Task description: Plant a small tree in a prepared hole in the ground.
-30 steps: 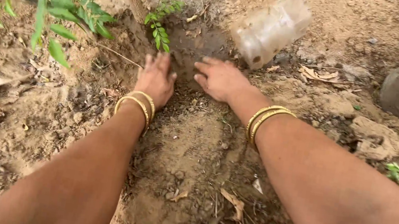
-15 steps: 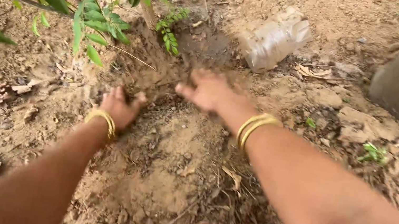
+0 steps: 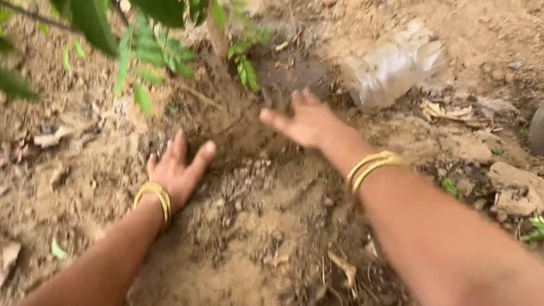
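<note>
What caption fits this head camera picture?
Two bare hands, left hand and right hand, press loose soil beside a small plant.

Left hand (image 3: 176, 167) flat, palm down, fingers spread. Right hand (image 3: 306, 120) stretched farther forward, open, palm down. Both forearms extended.

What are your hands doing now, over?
Left hand open, flat on loose soil. Right hand open, at sapling stem. Plastic bottle lying just beyond.

Loose soil (image 3: 246, 273) under plastic bottle (image 3: 393, 64)
</note>
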